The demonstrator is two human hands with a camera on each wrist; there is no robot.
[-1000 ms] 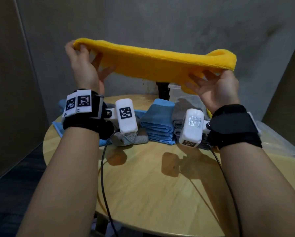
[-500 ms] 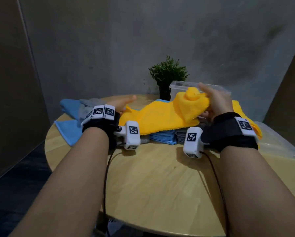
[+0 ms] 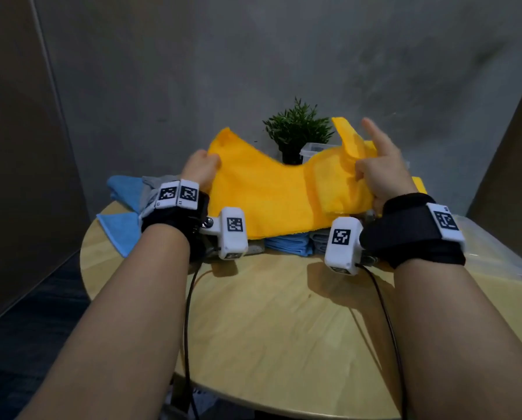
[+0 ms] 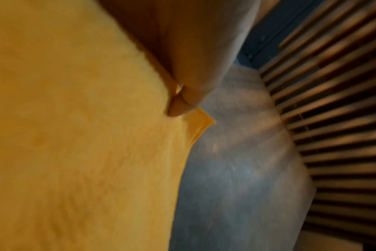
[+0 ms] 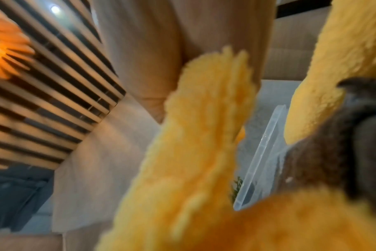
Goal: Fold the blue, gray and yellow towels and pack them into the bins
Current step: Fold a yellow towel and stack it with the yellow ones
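The yellow towel [image 3: 271, 195] hangs lifted over the back of the round table, sagging in the middle. My left hand [image 3: 200, 168] pinches its left edge near the upper corner; the left wrist view shows a fingertip [image 4: 177, 107] pressed on the yellow towel [image 4: 75, 135]. My right hand [image 3: 374, 171] grips the bunched right end, with one finger pointing up. Yellow pile [image 5: 193, 135] fills the right wrist view. Folded blue towels [image 3: 288, 245] and gray towels [image 3: 321, 239] lie under the yellow one. A clear bin [image 3: 314, 148] stands behind it.
A small potted plant [image 3: 297, 128] stands at the back by the bin. A loose blue towel [image 3: 122, 228] and a gray one [image 3: 153, 183] lie at the table's left. A clear lid or bin [image 3: 502, 253] sits at the right edge. The wooden table [image 3: 284, 313] front is bare.
One second ago the towel was stretched high between both hands. Half a second ago it lay on the folded stack. Now both hands have raised its two ends again.
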